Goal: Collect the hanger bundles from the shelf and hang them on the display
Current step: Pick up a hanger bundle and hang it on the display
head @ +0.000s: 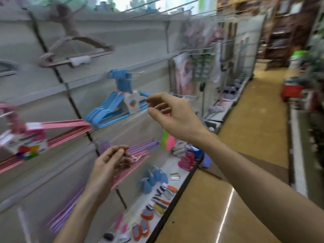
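A blue hanger bundle point(112, 109) hangs by its hooks on a wall peg of the display point(136, 73). My right hand point(171, 114) hovers just right of it, fingers apart, holding nothing. A pink bundle point(52, 130) with a colourful label hangs to the left. A brown bundle point(77, 50) hangs higher up. A purple and pink bundle point(140, 149) hangs lower, and my left hand point(110, 165) is in front of it, fingers loosely curled; the blur hides whether it touches the hangers.
A low shelf point(182, 178) along the wall carries brushes, blue scrubbers and small pink boots. Bare metal pegs point(184, 96) stick out to the right of the blue bundle. The aisle floor point(245, 137) runs ahead on the right, with stocked racks beyond.
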Motion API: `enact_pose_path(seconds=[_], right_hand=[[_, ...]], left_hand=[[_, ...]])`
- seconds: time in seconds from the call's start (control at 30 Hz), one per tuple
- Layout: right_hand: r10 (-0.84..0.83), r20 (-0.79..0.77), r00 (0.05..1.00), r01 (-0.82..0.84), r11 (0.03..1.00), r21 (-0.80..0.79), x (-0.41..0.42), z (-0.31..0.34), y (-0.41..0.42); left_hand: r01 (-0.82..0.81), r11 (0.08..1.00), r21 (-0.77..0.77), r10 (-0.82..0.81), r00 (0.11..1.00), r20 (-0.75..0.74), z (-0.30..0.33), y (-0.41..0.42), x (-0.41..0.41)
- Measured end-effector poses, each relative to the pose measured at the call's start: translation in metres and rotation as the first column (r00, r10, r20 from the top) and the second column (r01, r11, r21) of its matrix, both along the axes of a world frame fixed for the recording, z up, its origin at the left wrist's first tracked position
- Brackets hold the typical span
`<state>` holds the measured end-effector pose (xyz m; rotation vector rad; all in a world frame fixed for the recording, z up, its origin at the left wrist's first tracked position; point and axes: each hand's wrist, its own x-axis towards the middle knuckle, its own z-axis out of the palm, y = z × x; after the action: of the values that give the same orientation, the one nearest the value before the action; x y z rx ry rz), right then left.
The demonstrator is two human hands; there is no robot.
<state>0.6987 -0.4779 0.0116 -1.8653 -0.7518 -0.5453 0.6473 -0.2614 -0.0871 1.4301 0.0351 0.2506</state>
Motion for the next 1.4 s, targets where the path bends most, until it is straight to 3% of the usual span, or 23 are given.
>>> enact_pose_path(seconds=[0.43,0.9,1.4], right_hand=[[-0.42,-0.099,0.902,0.423,0.906,0.002,0.049,-0.023,-0.201],[-0.664,-0.185,0.724,0.663,0.745,-0.077,0.212,-0.046,-0.318],[-0.759,-0.374,0.533,0.758,0.625,-0.189,0.362,-0.106,-0.412]], left_hand=[[0.431,0.877,0.214,-0.434,0.9,-0.036,-0.025,-0.187,0.133],[0.597,0.699,0.393,-0.616,0.782,-0.091,-0.046,-0.301,0.347],[0.63,0.679,0.377,-0.633,0.762,-0.135,-0.058,-0.396,0.517]])
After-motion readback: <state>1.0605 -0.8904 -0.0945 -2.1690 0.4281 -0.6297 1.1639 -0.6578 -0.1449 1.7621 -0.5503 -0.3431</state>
